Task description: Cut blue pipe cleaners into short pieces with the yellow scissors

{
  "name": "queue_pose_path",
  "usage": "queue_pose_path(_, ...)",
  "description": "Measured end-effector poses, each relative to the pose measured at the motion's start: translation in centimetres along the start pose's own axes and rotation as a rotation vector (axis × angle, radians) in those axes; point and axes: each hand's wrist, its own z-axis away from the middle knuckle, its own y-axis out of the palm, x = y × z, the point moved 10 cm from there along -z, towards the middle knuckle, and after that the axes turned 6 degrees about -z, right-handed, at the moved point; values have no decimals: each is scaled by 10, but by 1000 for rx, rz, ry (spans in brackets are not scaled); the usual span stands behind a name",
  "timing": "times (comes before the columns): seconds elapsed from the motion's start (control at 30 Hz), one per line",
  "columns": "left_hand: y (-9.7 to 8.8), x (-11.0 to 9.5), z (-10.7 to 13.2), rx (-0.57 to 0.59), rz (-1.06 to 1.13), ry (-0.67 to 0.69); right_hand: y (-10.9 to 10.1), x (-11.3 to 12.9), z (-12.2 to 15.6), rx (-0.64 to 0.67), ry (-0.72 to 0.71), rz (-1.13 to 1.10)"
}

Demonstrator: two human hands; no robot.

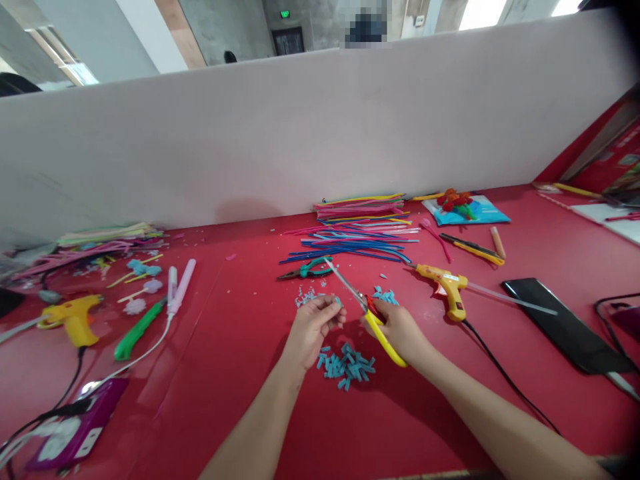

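My right hand (397, 328) grips yellow-handled scissors (367, 315), their blades pointing up and left over the red table (240, 347). My left hand (314, 325) is closed in a pinch on a small light-blue piece beside the blades. Below my hands lies a pile of short blue cut pieces (346, 366). More blue bits (384, 295) lie just behind the scissors. Green-handled pliers (307, 269) rest beyond my left hand.
Coloured pipe cleaners (357, 230) are stacked by the white partition (300, 133). A yellow glue gun (447, 288) with its cord lies right of my hands, a black flat object (565, 323) farther right. At the left lie another glue gun (73, 319), a green knife (135, 330) and a pink iron (181, 288).
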Motion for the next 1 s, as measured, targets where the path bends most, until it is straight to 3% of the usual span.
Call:
queue_pose_path(0.17,26,21,9,166,-57,-161,14,3,1,70,67,-350)
queue_pose_path(0.3,33,27,13,233,-104,-206,20,3,3,110,79,-522)
queue_pose_path(0.47,35,34,16,255,-164,-266,20,4,3,134,80,-584)
queue_pose_path(0.77,25,7,8,73,-591,89,12,-2,-1,13,98,-441)
queue_pose_path(0.9,26,10,10,61,-661,132,10,3,-1,4,74,-363)
queue_pose_path(1.0,20,9,9,26,-558,110,2,6,0,-11,36,-290)
